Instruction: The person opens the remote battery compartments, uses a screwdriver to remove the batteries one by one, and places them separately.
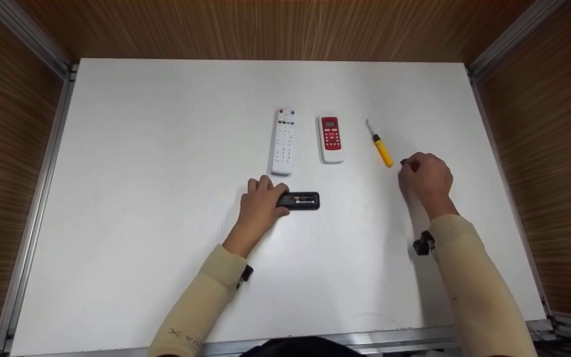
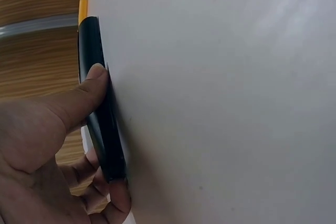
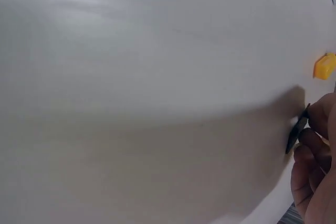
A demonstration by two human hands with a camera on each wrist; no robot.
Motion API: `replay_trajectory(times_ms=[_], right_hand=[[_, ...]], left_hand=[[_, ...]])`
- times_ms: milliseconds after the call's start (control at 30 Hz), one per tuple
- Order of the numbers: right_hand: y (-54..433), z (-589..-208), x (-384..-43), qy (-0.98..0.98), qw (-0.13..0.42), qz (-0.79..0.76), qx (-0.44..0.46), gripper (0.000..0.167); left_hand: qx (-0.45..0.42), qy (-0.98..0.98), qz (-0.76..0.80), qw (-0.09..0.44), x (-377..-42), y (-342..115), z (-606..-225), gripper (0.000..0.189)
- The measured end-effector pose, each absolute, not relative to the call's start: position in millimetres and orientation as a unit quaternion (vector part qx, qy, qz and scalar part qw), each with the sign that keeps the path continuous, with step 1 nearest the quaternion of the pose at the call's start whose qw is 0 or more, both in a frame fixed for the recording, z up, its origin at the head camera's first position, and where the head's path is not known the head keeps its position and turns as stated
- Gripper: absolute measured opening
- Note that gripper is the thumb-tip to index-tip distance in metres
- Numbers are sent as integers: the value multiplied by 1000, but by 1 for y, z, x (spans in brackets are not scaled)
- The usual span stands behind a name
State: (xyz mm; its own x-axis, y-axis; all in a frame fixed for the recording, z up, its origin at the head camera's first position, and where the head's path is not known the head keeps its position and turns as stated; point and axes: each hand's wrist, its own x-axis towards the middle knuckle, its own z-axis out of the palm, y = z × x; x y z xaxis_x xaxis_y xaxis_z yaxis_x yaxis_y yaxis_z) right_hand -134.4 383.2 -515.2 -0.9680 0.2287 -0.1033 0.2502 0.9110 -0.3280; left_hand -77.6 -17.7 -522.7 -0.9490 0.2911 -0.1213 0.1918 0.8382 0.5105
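Note:
My left hand [image 1: 260, 206] grips one end of a black remote control [image 1: 312, 207], with the thumb along its near side in the left wrist view. The remote lies back side up on the table, its battery compartment [image 1: 304, 200] uncovered and what looks like a battery inside. Off to the right, my right hand [image 1: 428, 174] pinches a small thin black piece [image 3: 296, 132], probably the battery cover, low over the tabletop. Most of that piece is hidden by the fingers in the head view. Just left of this hand lies a screwdriver [image 1: 383, 152] with a yellow handle.
Beyond the left hand lies a long white remote [image 1: 283, 144], buttons up. A white remote with a red face [image 1: 331, 140] is to its right. The white table [image 1: 142, 148] is bounded by wood-grain panels [image 1: 265, 29] at the back and sides.

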Motion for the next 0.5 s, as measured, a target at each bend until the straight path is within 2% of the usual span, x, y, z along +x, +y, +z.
replay_trajectory(times_ms=[333,500], right_hand=[[357,-515,-153,974,-6,-208,87,35],[345,-517,-160,973,32,-215,83,49]], left_hand=[[133,955,255,71,-79,-12,-525,45],[138,952,266,60,-78,-11,-525,46]])
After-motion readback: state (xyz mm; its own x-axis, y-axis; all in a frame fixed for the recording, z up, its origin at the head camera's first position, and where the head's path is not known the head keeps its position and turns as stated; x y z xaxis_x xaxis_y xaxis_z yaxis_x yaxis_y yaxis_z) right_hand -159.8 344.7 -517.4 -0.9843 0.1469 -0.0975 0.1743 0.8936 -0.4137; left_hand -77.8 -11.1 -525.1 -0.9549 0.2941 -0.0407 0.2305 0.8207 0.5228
